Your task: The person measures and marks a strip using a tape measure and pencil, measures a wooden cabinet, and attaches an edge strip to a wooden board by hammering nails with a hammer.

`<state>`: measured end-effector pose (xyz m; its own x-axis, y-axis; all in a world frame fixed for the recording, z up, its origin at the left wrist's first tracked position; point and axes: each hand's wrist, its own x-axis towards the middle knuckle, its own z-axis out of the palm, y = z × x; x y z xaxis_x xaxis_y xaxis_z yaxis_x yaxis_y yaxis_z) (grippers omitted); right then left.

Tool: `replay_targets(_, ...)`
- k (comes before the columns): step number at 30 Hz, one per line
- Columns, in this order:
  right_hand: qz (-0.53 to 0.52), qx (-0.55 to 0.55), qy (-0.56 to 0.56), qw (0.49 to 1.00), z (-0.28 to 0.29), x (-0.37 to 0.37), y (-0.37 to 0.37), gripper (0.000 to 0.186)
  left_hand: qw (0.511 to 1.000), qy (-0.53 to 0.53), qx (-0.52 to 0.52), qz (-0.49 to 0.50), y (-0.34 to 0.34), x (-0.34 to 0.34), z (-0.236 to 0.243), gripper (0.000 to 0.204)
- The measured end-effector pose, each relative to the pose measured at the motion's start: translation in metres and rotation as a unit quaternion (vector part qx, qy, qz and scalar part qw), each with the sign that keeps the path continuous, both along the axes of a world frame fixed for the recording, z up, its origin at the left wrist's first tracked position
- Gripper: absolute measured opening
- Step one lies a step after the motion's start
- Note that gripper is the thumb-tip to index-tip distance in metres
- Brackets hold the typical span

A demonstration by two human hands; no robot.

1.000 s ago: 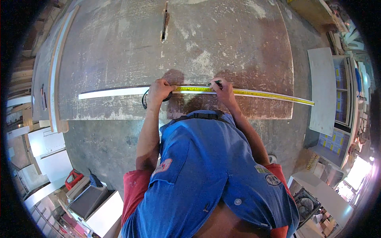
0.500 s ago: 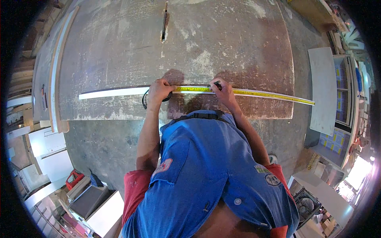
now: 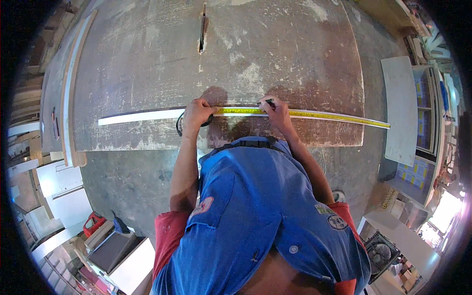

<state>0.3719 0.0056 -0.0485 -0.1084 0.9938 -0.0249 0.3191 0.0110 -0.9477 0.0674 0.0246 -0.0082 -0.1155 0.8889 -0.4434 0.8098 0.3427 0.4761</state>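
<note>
A long white strip (image 3: 142, 117) lies across the near part of the worn brown worktable (image 3: 147, 69), its right end reaching past the table edge. Along it runs the yellow blade of a tape measure (image 3: 241, 111), stretched out to the right. My left hand (image 3: 197, 114) is closed on the tape measure at the strip, with a dark strap or loop hanging by the wrist. Pinched in my right hand (image 3: 279, 113) is a dark, pen-like marking tool (image 3: 268, 103), held at the blade's far edge. Its tip is too small to make out.
A dark blade (image 3: 202, 32) stands in a slot of the tabletop. On the left lies a long board (image 3: 73, 88). A pale panel (image 3: 399, 113) leans by a cabinet (image 3: 425, 108) on the right. A white box (image 3: 130, 265) is behind me at lower left.
Both hands, the tape measure and the strip stay in place. The view has only tilted very slightly.
</note>
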Motion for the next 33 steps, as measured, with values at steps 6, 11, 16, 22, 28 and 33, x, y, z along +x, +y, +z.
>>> replay_targets(6, 0.014, -0.024, 0.014, 1.000, 0.007, 0.001, -0.001, 0.015, 1.000, -0.003, 0.001, -0.007, 0.001, 0.002, 0.003, 0.041)
replay_targets(11, 0.026, -0.012, 0.002, 1.000, 0.006, -0.001, -0.001, 0.014, 1.000, -0.006, -0.022, 0.009, 0.001, 0.003, 0.008, 0.038)
replay_targets(16, -0.027, -0.036, 0.124, 0.991, 0.007, 0.003, -0.002, 0.013, 1.000, -0.016, -0.013, 0.015, -0.001, 0.002, 0.001, 0.037)
replay_targets(22, -0.244, -0.011, 0.186, 0.952, -0.002, 0.044, -0.019, 0.016, 1.000, -0.024, 0.019, 0.007, -0.004, 0.000, -0.004, 0.038)
replay_targets(28, -0.297, -0.047, 0.215, 0.929, -0.001, 0.059, -0.052, 0.022, 1.000, -0.023, 0.007, 0.001, -0.001, 0.001, 0.001, 0.038)
replay_targets(33, -0.288, -0.022, 0.138, 0.947, -0.004, 0.047, -0.065, 0.021, 1.000, -0.022, -0.006, 0.002, 0.001, 0.001, -0.003, 0.039)
